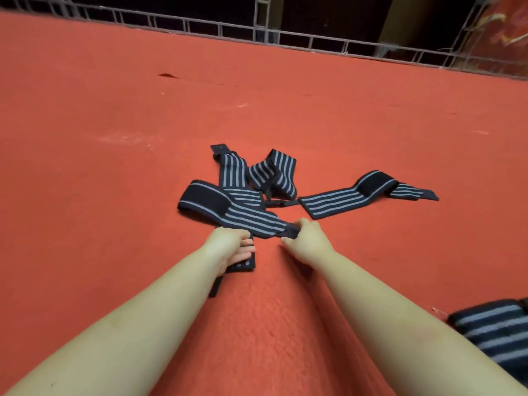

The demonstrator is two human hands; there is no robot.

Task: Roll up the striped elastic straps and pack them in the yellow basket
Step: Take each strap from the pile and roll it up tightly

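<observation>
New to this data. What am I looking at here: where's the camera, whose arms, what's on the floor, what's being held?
There is one picture, from a wide-angle camera worn on a person's head, looking forward and down. No robot: the two bare arms are the wearer's own. The left hand grips one dark strap near its end. The right hand pinches the end of a striped strap lying in a loose pile on the red carpet. Another striped strap lies flat to the right. Striped fabric shows at the lower right edge. No yellow basket is in view.
</observation>
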